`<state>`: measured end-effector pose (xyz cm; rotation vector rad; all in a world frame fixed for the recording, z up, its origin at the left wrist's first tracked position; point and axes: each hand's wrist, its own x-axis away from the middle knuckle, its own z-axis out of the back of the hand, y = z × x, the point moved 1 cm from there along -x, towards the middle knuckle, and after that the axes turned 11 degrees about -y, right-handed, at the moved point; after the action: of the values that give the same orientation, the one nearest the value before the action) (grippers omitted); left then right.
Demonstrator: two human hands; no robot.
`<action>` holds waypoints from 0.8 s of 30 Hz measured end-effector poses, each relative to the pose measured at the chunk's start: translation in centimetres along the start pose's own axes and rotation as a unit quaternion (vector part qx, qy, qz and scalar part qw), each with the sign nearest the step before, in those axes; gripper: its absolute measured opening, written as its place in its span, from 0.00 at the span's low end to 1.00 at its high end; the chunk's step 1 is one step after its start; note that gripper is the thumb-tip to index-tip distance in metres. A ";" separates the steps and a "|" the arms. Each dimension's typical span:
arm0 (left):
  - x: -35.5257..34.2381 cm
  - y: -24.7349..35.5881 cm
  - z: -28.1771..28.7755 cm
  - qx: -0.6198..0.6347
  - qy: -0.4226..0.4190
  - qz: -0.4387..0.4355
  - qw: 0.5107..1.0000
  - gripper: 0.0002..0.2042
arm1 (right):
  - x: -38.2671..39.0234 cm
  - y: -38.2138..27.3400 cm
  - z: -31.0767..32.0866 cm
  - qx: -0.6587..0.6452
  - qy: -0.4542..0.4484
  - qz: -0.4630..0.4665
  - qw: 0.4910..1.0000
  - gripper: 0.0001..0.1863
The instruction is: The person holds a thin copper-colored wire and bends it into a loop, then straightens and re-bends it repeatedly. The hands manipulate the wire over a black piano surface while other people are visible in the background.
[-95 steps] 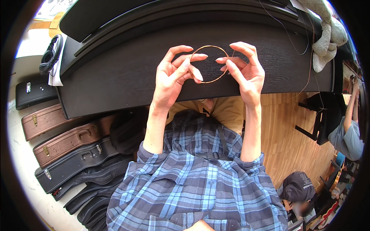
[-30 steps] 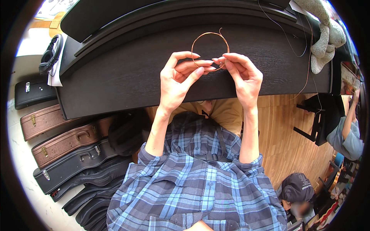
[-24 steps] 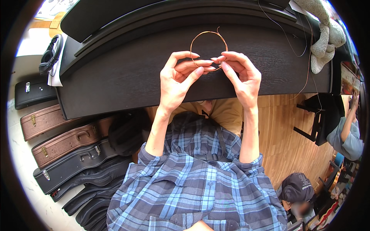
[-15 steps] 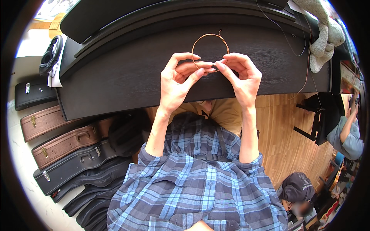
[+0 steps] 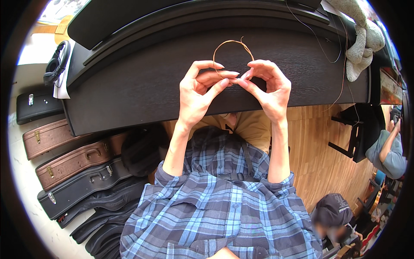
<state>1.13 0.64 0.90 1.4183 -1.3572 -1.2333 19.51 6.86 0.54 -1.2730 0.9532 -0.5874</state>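
A thin, bronze-coloured instrument string (image 5: 228, 41) is coiled into a loop over the dark surface, and its curled free end sticks up at the top. My left hand (image 5: 194, 95) pinches the lower left of the loop between thumb and fingers. On the other side, my right hand (image 5: 274, 88) is closed on the lower right of the coil, its thumb tip close to the left fingertips. The fingers hide the bottom of the loop.
Beneath my hands lies the black lid of a piano (image 5: 142, 82). Loose thin strings (image 5: 345, 56) trail at its right, beside a grey plush toy (image 5: 364, 47). Headphones (image 5: 58, 62) hang at the far left. Instrument cases (image 5: 82, 162) line the lower left; a stool (image 5: 358, 129) stands right.
The loop has sunk slightly and shifted left, its curled end too. My right thumb and fingertips have moved left, closer to my left fingertips; the left hand is nearly still.
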 end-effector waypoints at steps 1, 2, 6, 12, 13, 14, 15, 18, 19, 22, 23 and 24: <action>0.0 0.0 0.0 0.002 -0.004 -0.003 1.000 0.15 | 0.0 0.0 0.0 -0.005 -0.005 0.002 1.000 0.20; 0.0 0.0 0.0 0.005 -0.005 -0.003 1.000 0.15 | 0.0 0.1 0.0 -0.004 0.001 0.002 1.000 0.19; 0.1 0.1 0.1 0.013 -0.003 0.000 1.000 0.15 | 0.1 0.1 -0.1 -0.001 0.030 -0.014 0.999 0.19; 0.1 0.0 0.2 0.027 0.001 -0.004 1.000 0.16 | 0.0 -0.1 -0.2 -0.016 0.029 -0.023 0.999 0.16; 0.1 0.0 0.3 0.032 0.001 -0.010 0.999 0.15 | 0.0 -0.1 -0.3 -0.029 0.032 -0.024 0.999 0.15; 0.1 0.0 0.4 0.040 0.002 -0.013 0.999 0.15 | -0.1 -0.1 -0.3 -0.026 0.027 -0.016 0.999 0.15; 0.1 0.0 0.5 0.049 0.005 -0.015 0.999 0.15 | -0.1 -0.1 -0.4 -0.022 0.023 -0.009 0.999 0.14; 0.1 0.0 0.9 0.066 0.002 -0.008 0.998 0.16 | -0.2 -0.2 -0.3 -0.019 0.004 0.001 1.000 0.14; 0.2 0.0 0.9 0.070 -0.002 -0.011 0.998 0.16 | -0.3 -0.3 -0.3 -0.020 -0.003 0.002 1.000 0.14; 0.2 -0.1 1.1 0.083 -0.005 -0.010 0.996 0.17 | -0.1 -0.4 -0.2 -0.009 -0.009 -0.007 1.000 0.15; 0.2 -0.1 1.1 0.083 -0.007 -0.009 0.996 0.17 | 0.0 -0.4 -0.1 -0.015 -0.010 -0.003 1.000 0.15; 0.2 -0.2 1.2 0.088 -0.007 -0.007 0.996 0.17 | 0.0 -0.4 0.0 -0.021 -0.012 -0.003 1.000 0.15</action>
<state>-0.04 0.53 0.47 1.5444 -1.4984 -1.1558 19.53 6.76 0.89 -1.3184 0.9468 -0.5573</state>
